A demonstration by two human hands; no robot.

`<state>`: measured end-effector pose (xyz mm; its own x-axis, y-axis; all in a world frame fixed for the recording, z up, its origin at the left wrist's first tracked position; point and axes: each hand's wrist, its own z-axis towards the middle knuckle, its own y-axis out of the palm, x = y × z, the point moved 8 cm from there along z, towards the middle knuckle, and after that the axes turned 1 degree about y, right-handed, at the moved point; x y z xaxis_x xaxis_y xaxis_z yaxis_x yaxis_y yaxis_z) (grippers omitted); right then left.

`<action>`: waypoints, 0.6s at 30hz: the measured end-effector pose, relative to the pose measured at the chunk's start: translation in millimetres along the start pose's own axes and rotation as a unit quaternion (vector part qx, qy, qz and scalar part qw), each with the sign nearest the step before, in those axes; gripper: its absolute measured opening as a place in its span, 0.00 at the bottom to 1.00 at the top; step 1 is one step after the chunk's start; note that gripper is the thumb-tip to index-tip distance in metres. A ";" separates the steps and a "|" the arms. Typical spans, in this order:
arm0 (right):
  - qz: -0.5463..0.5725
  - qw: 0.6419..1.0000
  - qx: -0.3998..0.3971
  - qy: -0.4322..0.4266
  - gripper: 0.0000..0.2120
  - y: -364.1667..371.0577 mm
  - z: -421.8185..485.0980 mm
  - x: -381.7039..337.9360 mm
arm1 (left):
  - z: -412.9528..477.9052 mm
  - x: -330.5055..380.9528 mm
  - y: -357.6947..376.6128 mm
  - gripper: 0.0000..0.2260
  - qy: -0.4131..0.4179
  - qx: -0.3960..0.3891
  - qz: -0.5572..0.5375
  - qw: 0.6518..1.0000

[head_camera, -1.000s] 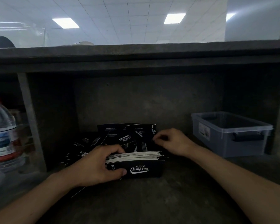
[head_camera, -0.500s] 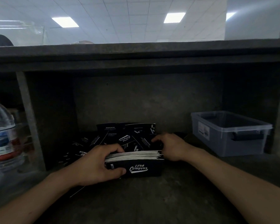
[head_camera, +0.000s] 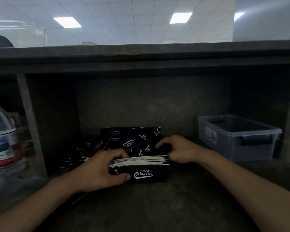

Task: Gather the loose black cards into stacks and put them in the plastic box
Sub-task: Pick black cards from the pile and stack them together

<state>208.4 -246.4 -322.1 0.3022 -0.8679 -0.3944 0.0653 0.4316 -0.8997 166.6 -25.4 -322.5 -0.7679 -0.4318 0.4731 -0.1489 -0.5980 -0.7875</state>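
Beside the loose cards [head_camera: 131, 139], the card stack [head_camera: 141, 174] gripped at one end by the left hand [head_camera: 97, 171] could be fanned apart by the curled right hand [head_camera: 181, 150], whose hold cannot be told.

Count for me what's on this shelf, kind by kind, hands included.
Card stack: 1
Pile of loose cards: 1, cards overlap too much to count
Box: 1
Bottle: 1
Hands: 2, left hand and right hand
Total: 6
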 end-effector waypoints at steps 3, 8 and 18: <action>0.000 0.998 -0.038 -0.041 0.29 9.3 -1.6 -11.2 | 0.1 -0.4 0.0 0.11 -0.002 0.000 0.002 1.000; 0.015 0.997 -0.026 -0.070 0.24 1.1 -3.8 -10.1 | 0.2 -0.6 0.4 0.11 -0.006 -0.001 -0.005 1.000; 0.164 0.976 0.132 -0.054 0.11 -42.5 -7.8 -7.7 | -0.1 -2.0 0.3 0.11 -0.012 0.001 0.004 1.000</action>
<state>195.9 -260.0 -282.3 0.4450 -0.6477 -0.6184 0.1868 0.7425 -0.6433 167.9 -24.7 -323.7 -0.7545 -0.4526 0.4752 -0.1406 -0.5958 -0.7907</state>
